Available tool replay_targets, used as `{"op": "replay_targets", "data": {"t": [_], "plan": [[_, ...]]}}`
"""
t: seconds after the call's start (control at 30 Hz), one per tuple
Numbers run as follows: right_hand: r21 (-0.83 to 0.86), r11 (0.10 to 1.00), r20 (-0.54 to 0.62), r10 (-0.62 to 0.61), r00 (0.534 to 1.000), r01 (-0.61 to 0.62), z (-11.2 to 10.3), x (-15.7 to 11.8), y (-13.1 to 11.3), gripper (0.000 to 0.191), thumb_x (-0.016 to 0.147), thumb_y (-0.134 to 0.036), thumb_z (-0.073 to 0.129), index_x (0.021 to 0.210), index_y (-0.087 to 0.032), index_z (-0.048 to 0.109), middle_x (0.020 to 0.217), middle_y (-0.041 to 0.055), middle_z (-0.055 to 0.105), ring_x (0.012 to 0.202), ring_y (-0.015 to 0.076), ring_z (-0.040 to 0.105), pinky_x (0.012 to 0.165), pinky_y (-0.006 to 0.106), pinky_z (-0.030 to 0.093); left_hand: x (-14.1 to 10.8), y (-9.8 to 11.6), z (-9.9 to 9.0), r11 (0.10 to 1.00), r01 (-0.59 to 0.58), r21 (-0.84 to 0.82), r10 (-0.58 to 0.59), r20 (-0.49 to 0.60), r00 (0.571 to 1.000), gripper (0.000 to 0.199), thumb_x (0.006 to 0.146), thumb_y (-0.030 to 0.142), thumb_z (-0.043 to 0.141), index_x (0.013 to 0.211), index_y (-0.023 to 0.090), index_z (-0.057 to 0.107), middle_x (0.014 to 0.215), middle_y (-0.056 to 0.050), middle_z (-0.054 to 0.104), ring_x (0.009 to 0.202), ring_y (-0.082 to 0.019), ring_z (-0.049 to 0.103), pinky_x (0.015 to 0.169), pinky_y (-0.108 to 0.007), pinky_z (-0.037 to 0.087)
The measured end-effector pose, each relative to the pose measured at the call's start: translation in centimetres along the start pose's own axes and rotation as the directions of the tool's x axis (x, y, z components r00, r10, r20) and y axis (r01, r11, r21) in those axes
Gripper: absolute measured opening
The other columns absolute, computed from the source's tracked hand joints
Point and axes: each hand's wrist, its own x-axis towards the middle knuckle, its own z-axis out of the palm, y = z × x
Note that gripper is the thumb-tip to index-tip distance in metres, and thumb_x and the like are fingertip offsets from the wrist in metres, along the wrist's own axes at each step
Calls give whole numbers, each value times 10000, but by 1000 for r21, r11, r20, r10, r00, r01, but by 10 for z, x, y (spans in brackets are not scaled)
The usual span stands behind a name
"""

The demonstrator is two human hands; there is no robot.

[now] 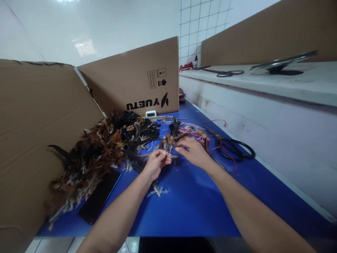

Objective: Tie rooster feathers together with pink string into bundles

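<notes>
My left hand is closed in a pinch on a feather, whose brown vane points left and whose pale end shows near the fingertips. My right hand is just to the right, its fingers curled in; what they hold is hidden. Beyond the fingertips lies a small tuft of brown feathers with a black feather behind it. A loose dark feather with a white fluffy base rests on the table below my left hand.
On the blue table, a large heap of brown and black feathers spreads left, beside a black phone. Black-handled scissors and pink strings lie right. Cardboard walls stand behind, with a small white digital display.
</notes>
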Motion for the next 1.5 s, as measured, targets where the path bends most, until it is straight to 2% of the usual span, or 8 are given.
{"op": "replay_targets", "data": {"t": [0.13, 0.27, 0.33, 0.7, 0.83, 1.03, 1.2, 1.5], "plan": [[53, 999, 82, -17, 996, 13, 2, -3, -16, 138, 794, -325, 597, 807, -215, 678, 833, 33, 684, 849, 193, 584, 794, 328, 410, 1, -1, 0, 1000, 15, 21, -15, -2, 1000, 303, 643, 352, 757, 715, 111, 589, 624, -23, 619, 542, -76, 583, 552, -170, 505], [249, 964, 212, 45, 976, -99, 3, -6, -24, 148, 793, -299, 585, 857, -201, 675, 800, 15, 707, 736, 154, 631, 682, 257, 438, 1, -2, 0, 999, 25, 30, -26, 24, 999, 315, 644, 361, 756, 720, 112, 577, 617, -28, 619, 543, -81, 582, 547, -173, 501], [295, 944, 254, 72, 965, -148, 2, -7, -26, 140, 793, -280, 574, 841, -196, 675, 764, 12, 710, 704, 149, 641, 661, 247, 439, 1, -3, 0, 999, 25, 36, -26, 34, 999, 312, 654, 362, 749, 722, 113, 574, 611, -29, 617, 543, -82, 580, 546, -174, 500], [420, 860, 338, 149, 929, -291, 10, -7, -20, 162, 754, -292, 603, 852, -172, 648, 737, 31, 714, 669, 151, 643, 636, 249, 461, 0, -3, -1, 999, 13, 50, -15, 39, 999, 304, 664, 358, 741, 728, 120, 562, 612, -15, 610, 521, -74, 564, 528, -176, 484], [439, 852, 328, 145, 934, -286, 12, -7, -17, 165, 742, -274, 604, 849, -158, 655, 739, 36, 706, 674, 149, 635, 633, 245, 463, 1, -4, -2, 998, 2, 60, -4, 45, 999, 313, 670, 374, 733, 733, 123, 557, 616, -18, 610, 532, -80, 570, 530, -180, 480], [331, 919, 225, 146, 963, -216, 9, -5, -17, 182, 769, -301, 565, 823, -182, 692, 731, 11, 684, 653, 141, 592, 619, 247, 427, 1, -6, -2, 986, -40, 161, 43, -14, 999, 359, 661, 429, 720, 740, 121, 555, 671, -29, 622, 520, -94, 572, 513, -217, 490], [333, 914, 221, 163, 962, -231, 9, -5, -18, 180, 777, -294, 537, 805, -191, 682, 682, 1, 666, 609, 134, 582, 597, 243, 430, -1, -4, 2, 974, -39, 221, 48, -34, 998, 382, 653, 453, 715, 738, 122, 542, 679, -38, 631, 507, -99, 570, 496, -231, 493], [479, 819, 285, 197, 938, -317, 9, -5, -22, 137, 758, -283, 548, 797, -175, 622, 671, 0, 645, 546, 119, 594, 551, 228, 456, -1, -3, 2, 971, -39, 237, 51, -46, 998, 398, 633, 469, 720, 732, 126, 543, 651, -29, 626, 490, -98, 564, 475, -223, 488]]}}
